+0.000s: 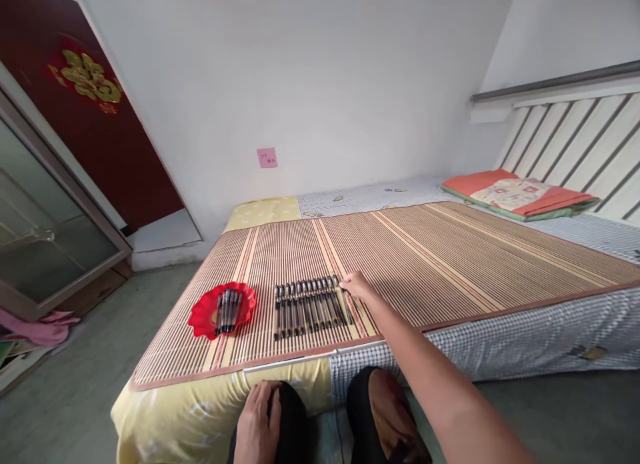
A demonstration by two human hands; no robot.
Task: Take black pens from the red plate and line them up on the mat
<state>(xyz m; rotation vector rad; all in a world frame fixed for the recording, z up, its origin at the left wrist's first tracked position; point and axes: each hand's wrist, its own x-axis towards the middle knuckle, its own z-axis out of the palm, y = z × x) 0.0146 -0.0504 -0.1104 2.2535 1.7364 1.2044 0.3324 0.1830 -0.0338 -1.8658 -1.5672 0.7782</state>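
Note:
Several black pens [310, 307] lie side by side in a row on the striped bamboo mat [450, 257] of a bed. My right hand [356, 286] reaches to the right end of the row, its fingers pinched on the top of the last pen [343, 299]. A red plate [203, 317] to the left of the row holds several more pens [227, 311]. My left hand [257, 421] rests flat on my left knee, fingers spread, holding nothing.
The bed fills the middle, with a yellow sheet [190, 414] at its near edge. A folded orange cushion [520, 194] lies at the far right. A dark red door [100, 124] and a glass cabinet [45, 224] stand on the left. Grey floor lies around.

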